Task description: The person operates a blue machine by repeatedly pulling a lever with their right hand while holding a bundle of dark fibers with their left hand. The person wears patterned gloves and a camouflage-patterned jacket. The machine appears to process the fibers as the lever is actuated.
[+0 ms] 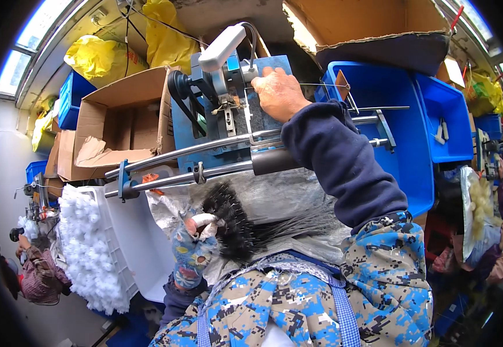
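My right hand (279, 94) is bare and rests over the blue machine (205, 136), its fingers curled beside a silver cylindrical part (249, 73). What they grip is hidden; a thin metal wire (319, 85) runs out to the right from behind the hand. Low and left of centre is my left hand (199, 231), with white wraps on its fingers and a flowered sleeve cover at the wrist. Its fingers are pinched at the edge of a dense clump of black bristles (231, 222). More loose dark bristles (298, 228) lie on the silvery sheet (274, 194) over my lap.
Two steel rails (185, 156) cross between me and the machine. A white crate (109, 231) with fluffy white brushes stands left, an open cardboard box (121, 115) behind it. Blue bins (402, 173) and a large carton (379, 40) are at right. Other people (43, 269) sit at both sides.
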